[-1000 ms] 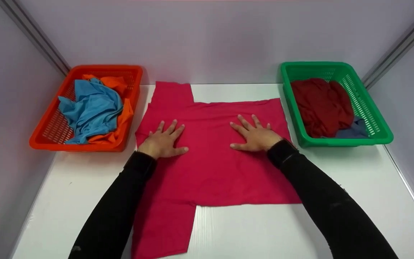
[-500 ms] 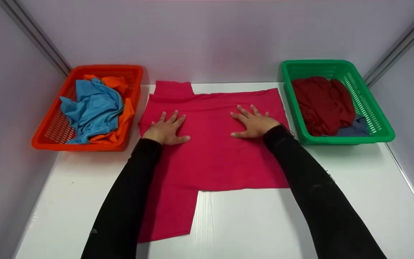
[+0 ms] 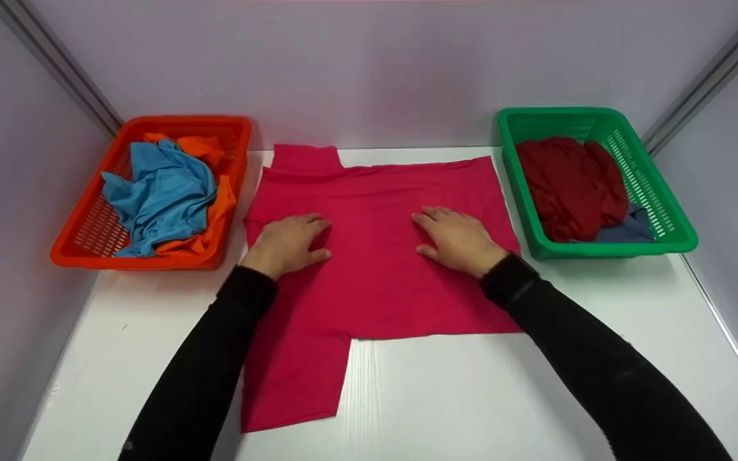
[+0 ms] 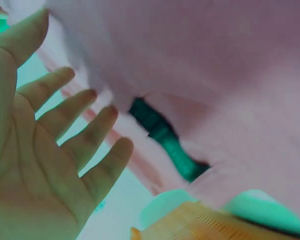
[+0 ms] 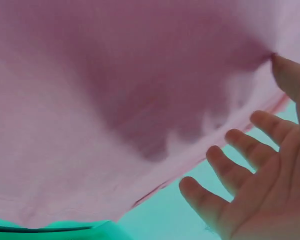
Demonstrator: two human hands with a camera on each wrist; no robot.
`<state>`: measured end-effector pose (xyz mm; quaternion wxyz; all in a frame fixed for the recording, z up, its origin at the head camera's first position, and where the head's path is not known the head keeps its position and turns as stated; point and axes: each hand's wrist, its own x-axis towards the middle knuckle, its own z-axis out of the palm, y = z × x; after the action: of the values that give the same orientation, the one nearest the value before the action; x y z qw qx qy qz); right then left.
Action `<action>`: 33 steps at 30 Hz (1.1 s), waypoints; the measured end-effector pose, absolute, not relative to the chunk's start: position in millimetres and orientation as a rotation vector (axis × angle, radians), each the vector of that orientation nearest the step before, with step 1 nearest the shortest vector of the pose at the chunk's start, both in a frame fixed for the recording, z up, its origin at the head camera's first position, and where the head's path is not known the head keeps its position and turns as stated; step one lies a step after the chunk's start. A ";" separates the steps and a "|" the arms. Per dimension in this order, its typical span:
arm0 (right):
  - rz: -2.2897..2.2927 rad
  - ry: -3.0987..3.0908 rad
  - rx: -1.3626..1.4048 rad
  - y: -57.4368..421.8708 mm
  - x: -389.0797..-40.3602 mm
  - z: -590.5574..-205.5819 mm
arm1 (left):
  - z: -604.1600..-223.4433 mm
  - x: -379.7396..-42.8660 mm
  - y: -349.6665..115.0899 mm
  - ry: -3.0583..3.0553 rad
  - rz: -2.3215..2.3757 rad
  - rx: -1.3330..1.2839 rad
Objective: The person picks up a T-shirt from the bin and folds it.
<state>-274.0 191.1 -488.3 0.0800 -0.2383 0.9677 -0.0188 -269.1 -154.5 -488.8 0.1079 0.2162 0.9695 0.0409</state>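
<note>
A pinkish-red T-shirt (image 3: 375, 275) lies spread sideways on the white table, one sleeve pointing to the back wall and the other to the front. Over its left half is my left hand (image 3: 287, 246), fingers loosely extended. My right hand (image 3: 455, 240) is over the right half in a similar pose. Both palms face down at the fabric and grip nothing. In the left wrist view the left hand's fingers (image 4: 85, 125) are apart and straight beside the pale-looking cloth. The right wrist view shows the right thumb (image 5: 287, 75) right at the cloth, its other fingers slightly bent.
At the left stands an orange-red basket (image 3: 74, 250) holding a blue garment (image 3: 167, 192) and an orange garment (image 3: 225, 205). A green basket (image 3: 619, 250) at the right holds a dark red garment (image 3: 574, 186) and a greyish-blue one (image 3: 631, 227). White walls (image 3: 407, 70) enclose the table (image 3: 433, 397).
The T-shirt has slid toward the back wall, both hands moving with it. Since then the spread fingers have drawn together and the hands have come back slightly toward the front.
</note>
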 end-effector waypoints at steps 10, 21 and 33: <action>-0.126 2.919 -0.844 230.2 -209.6 -468.8 | -478.2 -210.2 -183.9 2.844 0.335 0.952; -0.094 2.809 -0.866 274.8 -169.7 -472.8 | -491.6 -157.1 -217.0 2.761 0.365 1.023; -0.117 2.736 -0.905 289.2 -158.3 -485.2 | -513.7 -136.2 -230.0 2.665 0.384 1.030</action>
<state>-158.3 289.2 -485.2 0.1283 -0.3110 0.9409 -0.0401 -136.2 -230.0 -513.7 0.1292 0.3542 0.9167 0.1322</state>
